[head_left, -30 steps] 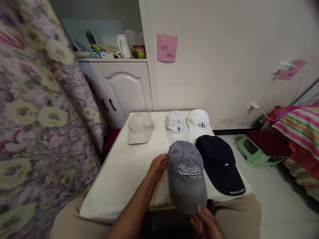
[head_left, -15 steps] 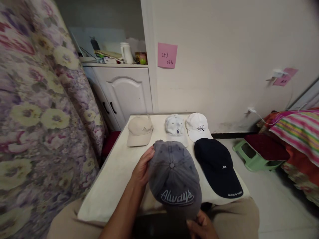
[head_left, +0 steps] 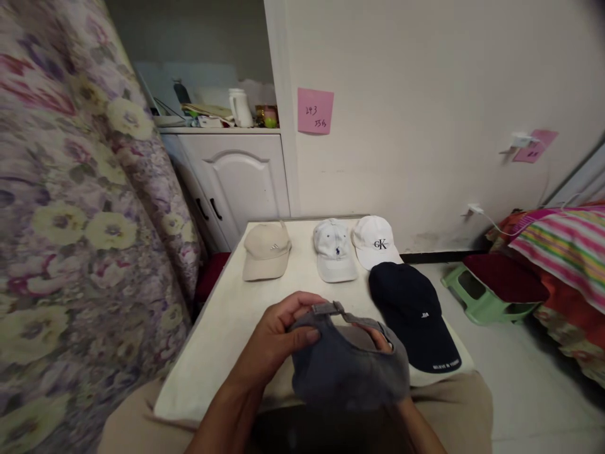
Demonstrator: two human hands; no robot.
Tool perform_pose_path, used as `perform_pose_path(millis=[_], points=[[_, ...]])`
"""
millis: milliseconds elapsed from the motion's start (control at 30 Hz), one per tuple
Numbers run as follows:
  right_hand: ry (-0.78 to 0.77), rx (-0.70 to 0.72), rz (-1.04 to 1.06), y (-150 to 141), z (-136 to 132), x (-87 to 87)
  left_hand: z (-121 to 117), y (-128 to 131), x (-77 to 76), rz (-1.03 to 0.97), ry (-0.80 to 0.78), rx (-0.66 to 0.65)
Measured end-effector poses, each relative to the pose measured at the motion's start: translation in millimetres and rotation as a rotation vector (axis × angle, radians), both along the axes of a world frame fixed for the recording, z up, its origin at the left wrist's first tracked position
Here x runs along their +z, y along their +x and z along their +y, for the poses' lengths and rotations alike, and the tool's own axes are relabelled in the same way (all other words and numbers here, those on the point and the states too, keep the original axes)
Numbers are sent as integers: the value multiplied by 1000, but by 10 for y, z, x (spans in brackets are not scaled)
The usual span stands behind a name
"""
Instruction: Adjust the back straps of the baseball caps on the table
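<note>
A grey baseball cap [head_left: 350, 372] hangs over my lap at the table's near edge, its back opening and strap [head_left: 328, 308] turned up. My left hand [head_left: 288, 328] pinches the cap's edge by the strap, thumb on the outside. Fingers of my right hand [head_left: 378, 339] show through the back opening, gripping the cap from its far side; most of that hand is hidden behind the cloth. Just right of it lies a dark navy cap [head_left: 406, 302] with small white lettering on its brim. The grey cap's front lettering is out of sight.
Along the table's [head_left: 222, 334] far side lie a beige cap [head_left: 267, 249], a pale blue cap [head_left: 334, 249] and a white cap [head_left: 377, 239]. A flowered curtain [head_left: 94, 252] hangs at left. A green stool [head_left: 477, 302] stands right of the table, by a bed [head_left: 567, 246].
The grey cap has been turned over, from its lettered front to its back opening, and lowered. The pale blue cap's brim is uncovered. My right hand has moved up behind the grey cap.
</note>
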State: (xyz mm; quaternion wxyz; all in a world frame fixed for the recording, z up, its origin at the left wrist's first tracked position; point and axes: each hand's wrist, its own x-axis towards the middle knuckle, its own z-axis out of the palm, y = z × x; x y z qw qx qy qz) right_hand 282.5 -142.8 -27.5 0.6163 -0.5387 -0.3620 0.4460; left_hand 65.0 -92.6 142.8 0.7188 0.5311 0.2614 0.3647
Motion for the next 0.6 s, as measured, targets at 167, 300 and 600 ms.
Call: perform_pose_path(millis=[167,300,600], points=[[-29,-65,68,223,-127,11,-64,-12,-121,101,-10,-13],[54,-63,-30,315,-272,526,-136,26,-157,149,8,-50],[220,374,-283,-41,-318,1352,-240,68,-272,204,83,-102]])
